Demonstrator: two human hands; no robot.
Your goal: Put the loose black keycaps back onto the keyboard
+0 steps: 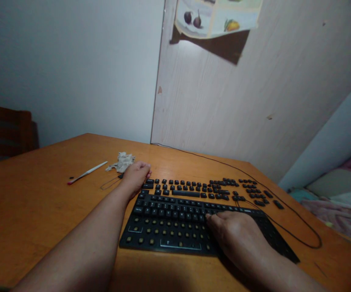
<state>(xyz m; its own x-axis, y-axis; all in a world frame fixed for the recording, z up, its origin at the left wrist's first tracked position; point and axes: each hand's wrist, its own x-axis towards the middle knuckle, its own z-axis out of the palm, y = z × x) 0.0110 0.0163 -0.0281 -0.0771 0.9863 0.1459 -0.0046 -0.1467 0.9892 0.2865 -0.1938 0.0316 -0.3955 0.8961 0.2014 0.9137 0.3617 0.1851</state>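
A black keyboard (169, 227) lies on the orange wooden table (41, 211) with many of its keycaps taken off. Several loose black keycaps (200, 188) sit in rows on the table just behind it. My left hand (135, 175) rests at the keyboard's far left corner, fingers curled in next to the first loose keycaps; what it holds, if anything, is hidden. My right hand (236, 235) lies palm down on the keyboard's right half, fingers pressed together over the keys.
A crumpled cloth (122, 161) and a thin white tool with a red tip (86, 173) lie left of my left hand. The keyboard's black cable (297, 239) loops to the right. A chair back (5, 132) stands at far left, bedding at right.
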